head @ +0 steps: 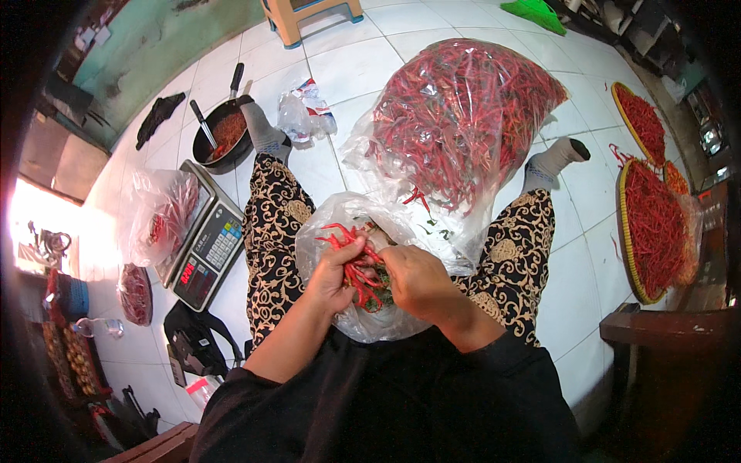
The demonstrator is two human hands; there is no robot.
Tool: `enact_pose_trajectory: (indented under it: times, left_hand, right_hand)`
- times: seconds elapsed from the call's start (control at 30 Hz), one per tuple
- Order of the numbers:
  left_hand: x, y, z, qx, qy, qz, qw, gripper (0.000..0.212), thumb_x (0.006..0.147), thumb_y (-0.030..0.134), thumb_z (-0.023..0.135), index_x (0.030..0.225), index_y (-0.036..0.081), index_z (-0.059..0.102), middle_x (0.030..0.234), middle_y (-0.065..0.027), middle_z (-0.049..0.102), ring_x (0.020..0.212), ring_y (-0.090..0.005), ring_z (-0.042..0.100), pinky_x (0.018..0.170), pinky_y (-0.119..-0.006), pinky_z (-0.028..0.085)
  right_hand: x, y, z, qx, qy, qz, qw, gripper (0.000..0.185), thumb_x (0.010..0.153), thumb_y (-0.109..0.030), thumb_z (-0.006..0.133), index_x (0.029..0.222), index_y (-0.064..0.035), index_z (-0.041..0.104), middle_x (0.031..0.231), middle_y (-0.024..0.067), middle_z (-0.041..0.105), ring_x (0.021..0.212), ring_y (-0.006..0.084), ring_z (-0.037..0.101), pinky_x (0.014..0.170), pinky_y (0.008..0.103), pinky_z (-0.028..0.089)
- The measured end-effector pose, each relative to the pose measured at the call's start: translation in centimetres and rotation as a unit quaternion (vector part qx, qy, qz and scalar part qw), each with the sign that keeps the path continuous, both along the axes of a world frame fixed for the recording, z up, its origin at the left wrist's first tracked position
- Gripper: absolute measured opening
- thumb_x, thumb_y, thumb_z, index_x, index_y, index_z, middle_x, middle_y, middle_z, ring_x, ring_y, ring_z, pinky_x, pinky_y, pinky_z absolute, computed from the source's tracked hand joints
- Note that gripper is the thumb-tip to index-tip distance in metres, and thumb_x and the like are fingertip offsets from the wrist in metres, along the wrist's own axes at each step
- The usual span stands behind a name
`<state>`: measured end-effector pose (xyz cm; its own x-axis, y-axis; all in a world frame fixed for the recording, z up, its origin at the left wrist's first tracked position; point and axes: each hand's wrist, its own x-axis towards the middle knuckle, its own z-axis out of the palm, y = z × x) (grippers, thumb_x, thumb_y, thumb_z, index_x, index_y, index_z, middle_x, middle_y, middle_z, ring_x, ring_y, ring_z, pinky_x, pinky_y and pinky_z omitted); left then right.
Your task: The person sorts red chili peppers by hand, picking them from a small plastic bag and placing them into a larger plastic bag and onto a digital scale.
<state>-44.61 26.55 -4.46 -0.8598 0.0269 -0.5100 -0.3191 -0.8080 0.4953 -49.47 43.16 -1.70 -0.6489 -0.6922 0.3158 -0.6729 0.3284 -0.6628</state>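
Observation:
My left hand (337, 267) holds a bunch of red chili peppers (362, 278) over an open clear plastic bag (315, 220) between my legs. Green bits, likely chili stems, lie inside that bag. Close against the bunch, my right hand (414, 280) has its fingertips pinched at the chilies; whatever is between them is mostly hidden. Just beyond, a large clear plastic sack (457, 121) full of red chilies lies on the tiled floor, its mouth towards me. A few loose chilies (418, 198) and green scraps rest at that mouth.
At left are a digital scale (211, 243) bearing a bag of chilies (165, 217), a black pan (223, 136) with red contents and a black bag (197, 338). Round trays of chilies (651, 231) stand at right. A plastic stool (312, 17) is at the top.

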Motion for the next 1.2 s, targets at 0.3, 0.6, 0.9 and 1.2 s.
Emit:
enact_pose_trajectory:
  times: [0.3, 0.6, 0.9, 1.2]
  left_hand:
    - [1.2, -1.0, 1.7, 0.021, 0.108, 0.029, 0.993, 0.013, 0.082, 0.006, 0.056, 0.093, 0.006, 0.051, 0.088, -0.0112, 0.059, 0.078, -0.023, 0.061, 0.068, -0.034, 0.054]
    - [1.9, -1.9, 0.7, 0.033, 0.055, 0.03, 0.998, 0.015, 0.082, 0.006, 0.055, 0.096, 0.005, 0.052, 0.083, -0.0102, 0.059, 0.075, -0.0215, 0.061, 0.066, -0.033, 0.053]
    - [1.5, -1.5, -0.2, -0.082, -0.089, -0.046, 0.992, 0.021, 0.078, 0.007, 0.057, 0.098, 0.002, 0.053, 0.07, -0.0058, 0.054, 0.061, -0.0171, 0.055, 0.058, -0.028, 0.049]
    - [1.1, -4.0, -1.7, 0.055, 0.025, -0.102, 0.993, 0.012, 0.076, 0.008, 0.055, 0.087, 0.006, 0.05, 0.074, -0.0071, 0.052, 0.065, -0.0185, 0.053, 0.052, -0.03, 0.047]
  right_hand:
    - [-0.3, 0.2, -1.7, -0.096, -0.308, 0.043, 0.945, 0.006, 0.082, -0.005, 0.05, 0.088, -0.0025, 0.05, 0.073, 0.0143, 0.052, 0.068, 0.0265, 0.054, 0.064, 0.0338, 0.042]
    - [0.9, -1.3, -1.4, -0.144, -0.105, 0.059, 0.982, 0.006, 0.079, -0.006, 0.052, 0.084, -0.0038, 0.05, 0.077, 0.0143, 0.053, 0.074, 0.0332, 0.053, 0.064, 0.04, 0.041]
    - [2.2, -2.3, -1.6, -0.176, -0.166, 0.172, 0.955, 0.008, 0.073, -0.006, 0.054, 0.081, -0.0062, 0.054, 0.074, 0.0127, 0.051, 0.073, 0.0323, 0.053, 0.063, 0.0398, 0.042]
    - [-9.9, 2.9, -10.1, 0.008, -0.132, -0.215, 0.968, 0.011, 0.075, -0.01, 0.057, 0.084, -0.0057, 0.062, 0.084, 0.0097, 0.058, 0.076, 0.0221, 0.057, 0.068, 0.0326, 0.045]
